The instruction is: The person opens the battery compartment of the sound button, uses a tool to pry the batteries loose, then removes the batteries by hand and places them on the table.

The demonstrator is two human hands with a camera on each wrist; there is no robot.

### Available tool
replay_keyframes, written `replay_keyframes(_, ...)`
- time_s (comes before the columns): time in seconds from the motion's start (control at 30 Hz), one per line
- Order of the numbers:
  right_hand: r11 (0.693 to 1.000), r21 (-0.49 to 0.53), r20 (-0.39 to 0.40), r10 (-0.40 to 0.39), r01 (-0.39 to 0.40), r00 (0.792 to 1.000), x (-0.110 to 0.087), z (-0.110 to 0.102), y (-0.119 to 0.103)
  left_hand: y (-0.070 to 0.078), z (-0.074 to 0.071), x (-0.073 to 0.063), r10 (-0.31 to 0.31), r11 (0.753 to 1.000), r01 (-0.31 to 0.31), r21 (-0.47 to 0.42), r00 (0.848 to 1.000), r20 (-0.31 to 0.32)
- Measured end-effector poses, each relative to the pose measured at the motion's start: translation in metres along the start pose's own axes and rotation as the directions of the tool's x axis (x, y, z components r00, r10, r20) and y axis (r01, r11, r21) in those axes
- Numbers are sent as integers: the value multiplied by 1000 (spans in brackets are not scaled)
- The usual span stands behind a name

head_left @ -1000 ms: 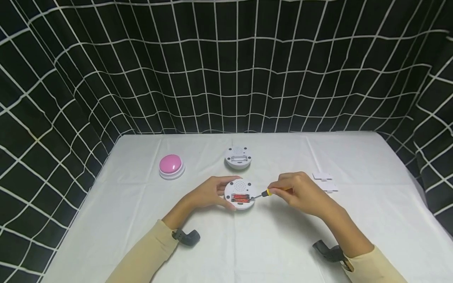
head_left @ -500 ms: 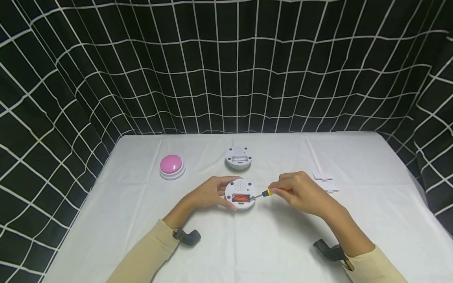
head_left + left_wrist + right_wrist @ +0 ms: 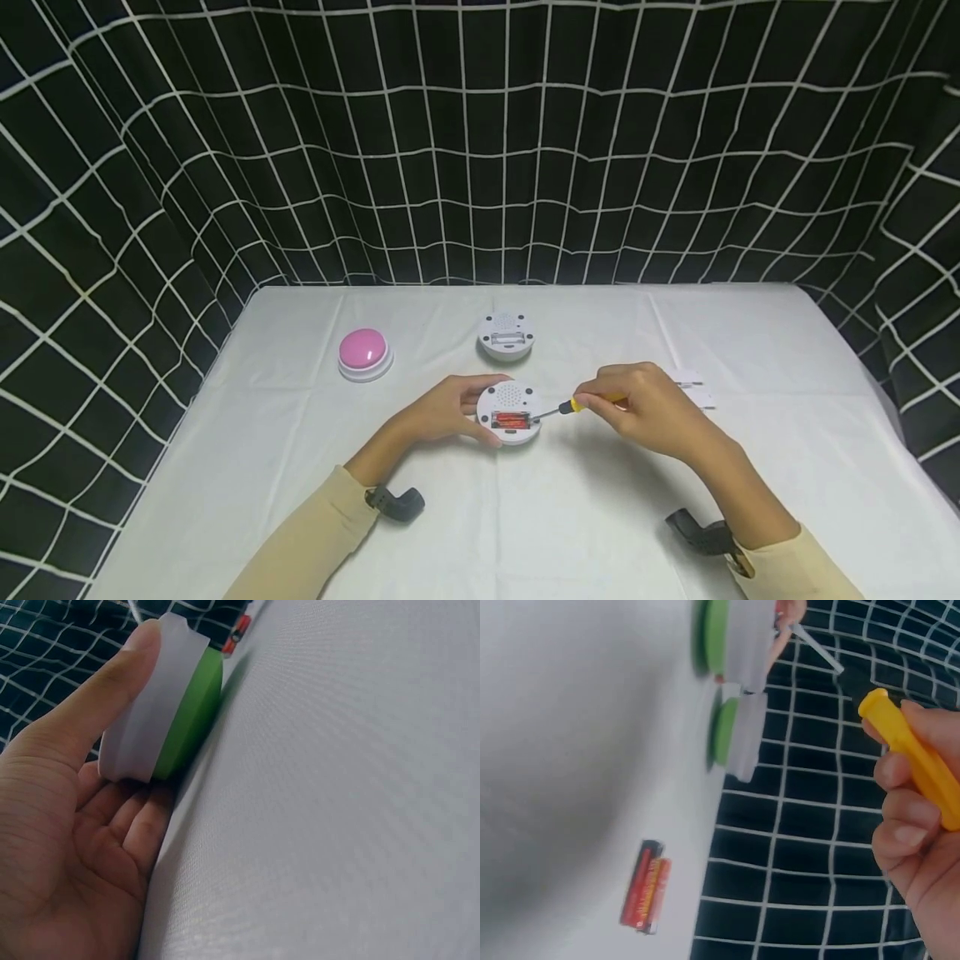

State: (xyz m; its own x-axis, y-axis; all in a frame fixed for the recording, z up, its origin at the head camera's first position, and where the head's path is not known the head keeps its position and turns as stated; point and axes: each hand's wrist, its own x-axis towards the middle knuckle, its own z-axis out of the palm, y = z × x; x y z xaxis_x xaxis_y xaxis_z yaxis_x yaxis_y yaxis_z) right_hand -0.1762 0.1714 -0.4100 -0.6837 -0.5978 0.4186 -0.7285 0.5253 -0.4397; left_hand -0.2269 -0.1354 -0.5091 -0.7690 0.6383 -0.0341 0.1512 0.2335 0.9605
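Note:
An upside-down white push-button unit with a green dome [image 3: 191, 716] shows its base [image 3: 509, 394] with an open battery compartment holding two red batteries [image 3: 512, 421]. My left hand [image 3: 442, 408] grips its left side, thumb along the near edge and fingers at the far side. In my right hand [image 3: 645, 412] is a screwdriver with a yellow handle [image 3: 915, 757]. Its thin metal shaft [image 3: 550, 413] points left, the tip at the right end of the battery compartment. The palm of the right hand is hidden in the head view.
Behind stands a second upside-down unit [image 3: 507, 343] with no batteries in its compartment. A pink-topped button [image 3: 362, 350] sits upright at back left. White flat covers [image 3: 701, 396] lie at right, partly hidden by my hand. Two loose batteries [image 3: 645, 889] lie on the white cloth.
My right hand has shifted slightly right with the screwdriver, its tip drawing back a little along the compartment. It now hides more of the white covers. My left hand and the unit stay nearly still.

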Motion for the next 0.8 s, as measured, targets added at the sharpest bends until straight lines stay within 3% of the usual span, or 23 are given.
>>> replay_keyframes(0.2,999,4,11,-32,32,999,1,-1,-21,2,0,-1,-1,1000,1,1,1000,9)
replay_keyframes(0.5,996,-9,188,-81,84,979,4,25,-46,2,0,-2,19,1000,-19,-9,1000,12)
replay_keyframes(0.8,998,-7,319,-56,62,946,1,46,-59,2,0,-1,8,1000,-8,-22,1000,8)
